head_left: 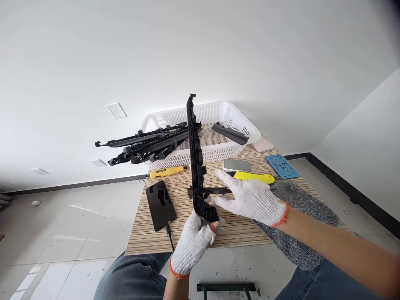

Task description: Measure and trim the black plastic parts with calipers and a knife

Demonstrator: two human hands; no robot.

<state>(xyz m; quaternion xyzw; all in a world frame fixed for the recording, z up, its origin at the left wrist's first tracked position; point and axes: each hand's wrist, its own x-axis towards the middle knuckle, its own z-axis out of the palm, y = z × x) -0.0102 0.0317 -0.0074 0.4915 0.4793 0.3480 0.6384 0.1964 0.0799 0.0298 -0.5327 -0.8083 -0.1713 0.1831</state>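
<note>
A striped wooden surface point(187, 233) carries a white plastic basket point(240, 121) at its far edge. Above the surface's near half, a long black plastic rail point(195, 158) stands upright, its base pinched by the gloved left hand point(192, 243). The gloved right hand point(250, 198), fingers spread, apparently touches its short crosspiece point(209, 191).

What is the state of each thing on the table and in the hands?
left hand: gloved, gripping the black plastic rail at its lower end, rail upright
right hand: gloved, fingers spread beside the rail
white basket: holds black parts that stick out
phone: screen dark, cable plugged in
</note>
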